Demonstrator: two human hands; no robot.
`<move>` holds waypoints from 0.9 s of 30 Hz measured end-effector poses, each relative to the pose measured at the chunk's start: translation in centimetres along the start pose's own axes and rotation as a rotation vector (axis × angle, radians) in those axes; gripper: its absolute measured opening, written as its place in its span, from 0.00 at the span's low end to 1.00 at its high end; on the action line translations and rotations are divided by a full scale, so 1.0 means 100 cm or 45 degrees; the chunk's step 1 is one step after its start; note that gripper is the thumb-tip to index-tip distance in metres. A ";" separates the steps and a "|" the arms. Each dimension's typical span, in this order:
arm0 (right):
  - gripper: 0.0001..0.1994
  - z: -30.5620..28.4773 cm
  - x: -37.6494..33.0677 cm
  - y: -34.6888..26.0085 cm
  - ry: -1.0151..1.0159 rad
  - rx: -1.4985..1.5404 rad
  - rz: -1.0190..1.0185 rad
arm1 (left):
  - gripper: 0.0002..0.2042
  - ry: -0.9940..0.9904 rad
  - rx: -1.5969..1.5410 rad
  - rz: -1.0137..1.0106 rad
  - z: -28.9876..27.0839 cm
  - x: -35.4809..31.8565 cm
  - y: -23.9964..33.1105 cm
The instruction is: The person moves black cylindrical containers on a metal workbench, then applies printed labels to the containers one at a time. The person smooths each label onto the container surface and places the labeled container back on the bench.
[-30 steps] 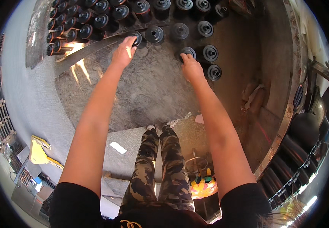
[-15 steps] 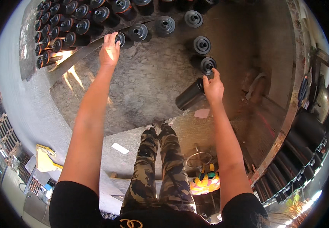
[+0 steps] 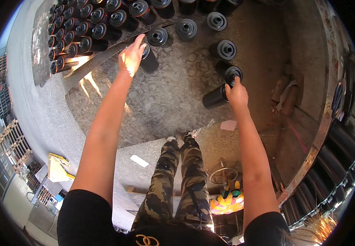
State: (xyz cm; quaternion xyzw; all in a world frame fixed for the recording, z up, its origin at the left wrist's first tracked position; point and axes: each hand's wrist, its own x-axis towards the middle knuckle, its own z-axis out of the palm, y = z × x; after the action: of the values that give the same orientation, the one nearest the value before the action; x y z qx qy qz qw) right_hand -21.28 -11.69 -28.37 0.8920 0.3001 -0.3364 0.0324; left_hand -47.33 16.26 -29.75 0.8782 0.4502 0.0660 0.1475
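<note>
Reaching out with both bare arms, the person stood with feet close to the near edge of a dark, scuffed sheet [image 3: 116,115] on the ground. The left hand [image 3: 130,58] was toward the sheet's far left edge, fingers stretched forward and close together, overlapping the top of a black cylinder [image 3: 150,61]; whether they gripped it could not be told. The right hand [image 3: 238,96] was at the right side of the sheet, a finger laid over the top of an upright cylinder [image 3: 231,76] and the thumb set apart, by the upper end of a tilted cylinder [image 3: 215,98]. That end was hidden by the hand, so a pinch could not be made out.

Four more black cylinders [image 3: 186,30] with ringed tops and central stubs curved between the two hands along the far side. Beyond the far left edge, a dense block of cylinders [image 3: 99,16] crowded a dark board [image 3: 40,61]. Just off the near edge lay a pink piece [image 3: 228,125] to the right and a white slip [image 3: 139,160] to the left, beside the camouflage trousers [image 3: 161,184].
</note>
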 end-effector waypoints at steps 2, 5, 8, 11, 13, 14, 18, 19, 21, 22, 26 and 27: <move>0.25 0.006 -0.002 0.007 0.061 0.011 -0.017 | 0.18 -0.076 0.049 0.112 -0.001 0.007 0.015; 0.22 0.013 -0.010 0.021 0.115 0.045 -0.085 | 0.18 -0.224 0.172 0.040 0.016 0.022 0.025; 0.15 0.014 -0.030 0.019 -0.073 0.128 -0.005 | 0.17 -0.226 0.120 -0.096 0.033 0.036 0.016; 0.15 0.038 -0.054 0.041 -0.054 0.032 -0.147 | 0.17 -0.400 0.220 -0.085 0.026 0.052 -0.004; 0.13 0.046 -0.103 0.059 0.083 0.074 -0.099 | 0.18 -0.252 0.218 0.156 0.021 0.034 -0.001; 0.12 0.050 -0.137 0.071 0.204 0.038 -0.097 | 0.18 -0.287 0.266 0.188 0.013 0.020 0.007; 0.12 0.024 -0.260 0.121 0.144 0.311 0.094 | 0.16 -0.209 0.186 0.404 -0.076 -0.055 0.056; 0.12 0.016 -0.295 0.136 0.096 0.296 0.157 | 0.15 -0.181 0.038 0.477 -0.090 -0.076 0.062; 0.14 -0.012 -0.372 0.158 0.012 0.321 0.309 | 0.13 -0.169 -0.141 0.495 -0.133 -0.118 0.078; 0.15 -0.022 -0.401 0.169 0.016 0.325 0.372 | 0.12 -0.314 -0.107 0.304 -0.142 -0.136 0.080; 0.14 -0.051 -0.512 0.206 0.242 0.262 0.597 | 0.15 -0.445 0.110 0.517 -0.211 -0.174 0.137; 0.14 -0.079 -0.552 0.221 0.166 0.254 0.684 | 0.16 -0.434 0.224 0.545 -0.234 -0.192 0.152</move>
State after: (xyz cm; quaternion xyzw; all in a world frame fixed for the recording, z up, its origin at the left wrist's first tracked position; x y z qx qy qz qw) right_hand -37.11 -56.05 8.73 0.9580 0.0200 -0.2857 0.0133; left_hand -52.67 -2.99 -2.44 0.9611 0.2272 -0.0923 0.1269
